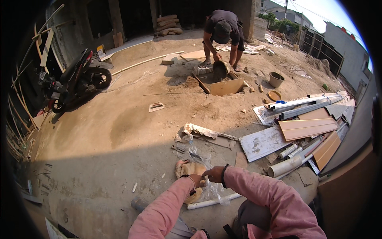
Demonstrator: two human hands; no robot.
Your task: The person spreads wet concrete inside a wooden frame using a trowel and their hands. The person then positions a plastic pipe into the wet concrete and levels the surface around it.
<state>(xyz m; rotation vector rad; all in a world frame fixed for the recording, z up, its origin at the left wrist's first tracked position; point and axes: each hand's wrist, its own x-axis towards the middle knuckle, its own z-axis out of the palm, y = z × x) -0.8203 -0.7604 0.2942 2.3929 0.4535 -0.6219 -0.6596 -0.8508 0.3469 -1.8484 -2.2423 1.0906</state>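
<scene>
My left hand (197, 181) and my right hand (215, 174) meet in front of me with fingers closed. What they pinch is too small to make out. Right below and around them lies crumpled clear plastic (215, 192); whether the fingers grip it I cannot tell. A tan cloth bag or bundle (187, 169) rests on the ground just beyond my left hand, partly covered by it. Close to my knees a white pipe (215, 201) lies on the ground, and a short grey pipe (139, 204) sits by my left forearm. Beyond the bundle is a dark hand tool (178, 149).
Another person (224, 34) bends over a pit, tipping a bucket (220, 70) beside a board (227, 87). Panels (264, 142) and pipes (285, 165) are piled at right. A motorcycle (75, 79) stands at left. A trowel (156, 106) and a grey bucket (276, 79) are farther off.
</scene>
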